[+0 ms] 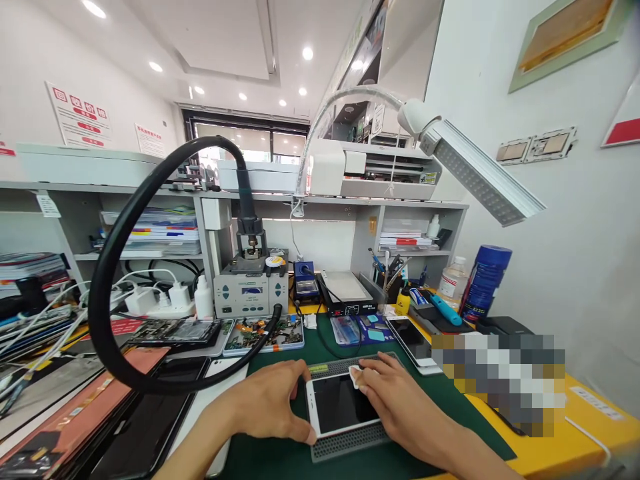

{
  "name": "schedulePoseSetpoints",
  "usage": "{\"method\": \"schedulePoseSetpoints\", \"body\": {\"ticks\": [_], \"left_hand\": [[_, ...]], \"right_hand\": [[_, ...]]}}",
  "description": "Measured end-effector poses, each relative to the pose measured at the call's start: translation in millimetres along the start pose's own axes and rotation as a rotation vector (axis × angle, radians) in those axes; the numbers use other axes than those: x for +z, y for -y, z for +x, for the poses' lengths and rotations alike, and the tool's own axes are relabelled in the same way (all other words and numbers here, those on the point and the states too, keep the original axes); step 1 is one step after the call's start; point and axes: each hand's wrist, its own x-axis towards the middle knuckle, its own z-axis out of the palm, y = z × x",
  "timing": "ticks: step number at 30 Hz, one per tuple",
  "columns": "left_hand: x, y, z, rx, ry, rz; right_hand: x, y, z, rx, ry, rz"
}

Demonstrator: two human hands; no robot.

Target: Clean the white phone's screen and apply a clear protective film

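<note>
A white-framed smartphone (345,403) with a dark screen lies face up on a grey perforated pad (345,445). Its left end is gripped by my left hand (265,403), thumb at the near corner and fingers at the far one. My right hand (400,400) is closed on a small white wipe (355,377), pressed against the far right part of the screen. The phone's right end is hidden under that hand. Whether the wipe is paper or cloth I cannot tell.
A second white phone (413,340) lies beyond my right hand. Stacked phones and panels (145,420) crowd the left. Behind stand a hot air station (251,293) with a looping black hose (97,300) and a parts tray (265,335). A lamp (485,170) hangs above right.
</note>
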Motion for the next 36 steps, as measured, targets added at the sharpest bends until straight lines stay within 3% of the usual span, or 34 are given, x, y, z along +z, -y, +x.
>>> {"method": "schedulePoseSetpoints", "body": {"ticks": [11,20,28,36], "left_hand": [[7,6,4,-0.002,-0.053,0.007],[4,1,1,0.022,-0.051,0.011],[3,2,0,0.011,-0.037,0.004],[3,3,0,0.001,-0.027,-0.014]], "right_hand": [[24,51,39,-0.159,0.031,0.052],[28,63,32,-0.129,0.015,0.053],[23,50,21,-0.115,0.037,-0.036],[-3,5,-14,0.044,-0.002,-0.069]]}}
